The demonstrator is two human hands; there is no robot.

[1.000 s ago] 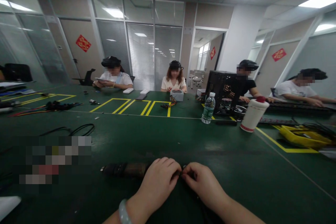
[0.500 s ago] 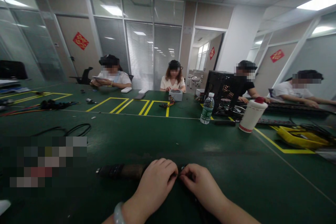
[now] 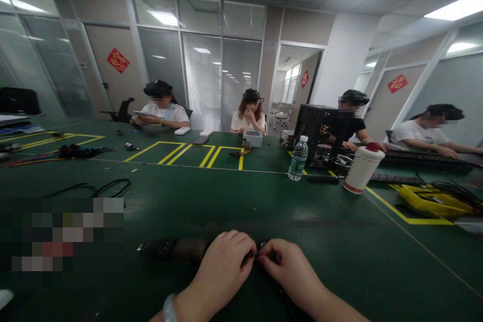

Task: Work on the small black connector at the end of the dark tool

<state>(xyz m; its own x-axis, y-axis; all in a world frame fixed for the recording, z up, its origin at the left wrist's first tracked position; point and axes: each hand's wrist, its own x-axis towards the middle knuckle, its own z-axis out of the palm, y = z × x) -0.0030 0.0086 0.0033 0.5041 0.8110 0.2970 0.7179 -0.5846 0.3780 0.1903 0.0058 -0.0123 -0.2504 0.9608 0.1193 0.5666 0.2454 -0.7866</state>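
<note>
My left hand (image 3: 225, 264) is curled round the right end of a dark cylindrical tool (image 3: 174, 249) that lies on the green table (image 3: 234, 201) near its front edge. My right hand (image 3: 287, 265) meets it from the right, fingertips pinched on a small dark part at the tool's end, which the fingers mostly hide. A dark cable runs from under my right hand toward the bottom edge. On my left wrist sits a pale bracelet (image 3: 166, 308).
A clear water bottle (image 3: 298, 158), a white jug with a red cap (image 3: 361, 168), a black computer case (image 3: 320, 133) and a yellow tray (image 3: 433, 202) stand to the right. Black cables (image 3: 109, 188) lie left. Several people sit along the far edge.
My hands stay together on the tool's end. The view has shifted slightly, and the person at the far middle has raised a hand to the face.
</note>
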